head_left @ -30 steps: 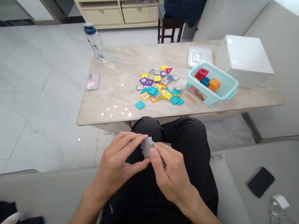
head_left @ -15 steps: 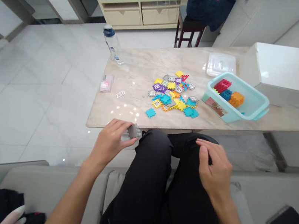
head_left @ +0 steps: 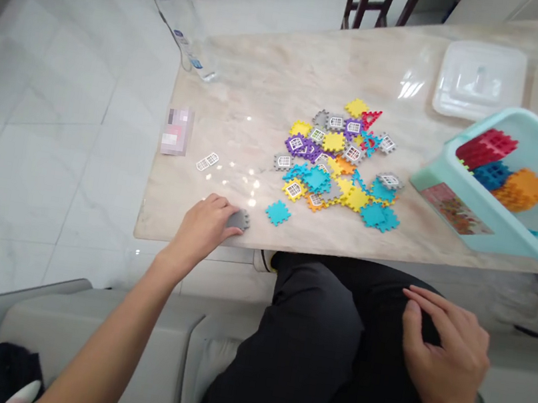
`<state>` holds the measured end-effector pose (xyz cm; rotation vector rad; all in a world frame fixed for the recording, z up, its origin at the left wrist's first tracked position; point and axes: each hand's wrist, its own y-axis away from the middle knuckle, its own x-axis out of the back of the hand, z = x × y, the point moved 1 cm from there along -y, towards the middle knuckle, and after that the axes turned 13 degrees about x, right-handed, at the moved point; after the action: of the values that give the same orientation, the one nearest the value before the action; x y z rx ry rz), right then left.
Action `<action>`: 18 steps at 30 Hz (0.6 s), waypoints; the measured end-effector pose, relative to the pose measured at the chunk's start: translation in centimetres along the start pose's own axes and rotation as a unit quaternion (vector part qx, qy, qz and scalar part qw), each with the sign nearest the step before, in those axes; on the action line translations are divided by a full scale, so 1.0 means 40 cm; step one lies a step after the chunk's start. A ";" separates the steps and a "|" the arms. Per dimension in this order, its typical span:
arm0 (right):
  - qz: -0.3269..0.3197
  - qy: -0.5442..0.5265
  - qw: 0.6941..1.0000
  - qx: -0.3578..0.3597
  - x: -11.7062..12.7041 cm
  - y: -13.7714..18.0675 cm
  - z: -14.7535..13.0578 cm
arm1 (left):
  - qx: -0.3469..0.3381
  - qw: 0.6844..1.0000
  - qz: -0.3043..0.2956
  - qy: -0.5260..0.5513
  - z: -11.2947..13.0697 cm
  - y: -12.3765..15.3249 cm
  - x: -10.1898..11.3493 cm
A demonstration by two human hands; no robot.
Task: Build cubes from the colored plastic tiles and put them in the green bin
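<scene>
Between the thumb and fingers of my left hand (head_left: 205,227) is a grey interlocking tile (head_left: 240,219) with toothed edges, at the table's front edge. My right hand (head_left: 446,349) rests on my dark trouser leg, fingers stretched out and nothing in them. A lone turquoise tile (head_left: 278,213) lies just right of the grey one. Beyond it spreads a pile of toothed tiles (head_left: 333,142) in yellow, purple, turquoise, grey and orange, several with white window inserts. A white window-shaped piece (head_left: 207,162) lies by itself on the left.
A mint plastic tub (head_left: 511,238) holding red, blue and orange tiles stands on the right of the marble table (head_left: 279,68). Behind it lies a clear lid (head_left: 480,81). A water bottle (head_left: 179,20) stands at the back left, near a pinkish blurred item (head_left: 178,131).
My left hand has carried the grey tile from in front of the table up onto its front edge. My head view has come closer to the table. My right hand stays on my leg.
</scene>
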<state>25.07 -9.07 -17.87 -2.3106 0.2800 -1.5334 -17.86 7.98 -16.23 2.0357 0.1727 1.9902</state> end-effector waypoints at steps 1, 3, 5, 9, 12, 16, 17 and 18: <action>-0.005 0.002 1.000 -0.001 -0.002 -0.002 0.002 | 0.011 1.000 -0.001 0.003 0.004 0.000 0.001; -0.008 0.004 1.000 -0.004 -0.003 -0.003 0.006 | 0.034 0.999 0.000 0.008 0.013 0.002 0.002; -0.009 0.005 1.000 -0.004 -0.002 -0.001 0.008 | 0.049 0.999 0.000 0.010 0.023 0.008 0.003; -0.018 0.009 1.000 0.000 0.002 0.001 0.007 | 0.077 0.997 -0.002 0.010 0.037 0.023 0.004; -0.021 0.008 1.000 0.000 0.001 -0.001 0.005 | 0.100 0.995 -0.012 0.010 0.040 0.029 0.006; -0.018 0.009 1.000 -0.008 -0.001 -0.004 0.003 | 0.115 0.993 -0.027 0.012 0.042 0.027 0.012; -0.018 0.008 1.000 -0.008 -0.001 -0.004 0.003 | 0.117 0.993 -0.030 0.015 0.042 0.027 0.013; -0.018 0.007 1.000 -0.008 -0.001 -0.005 0.003 | 0.120 0.992 -0.032 0.018 0.043 0.026 0.014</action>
<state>25.17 -8.86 -17.86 -2.3306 0.2574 -1.5696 -16.25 6.93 -15.40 2.1053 0.5000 2.0530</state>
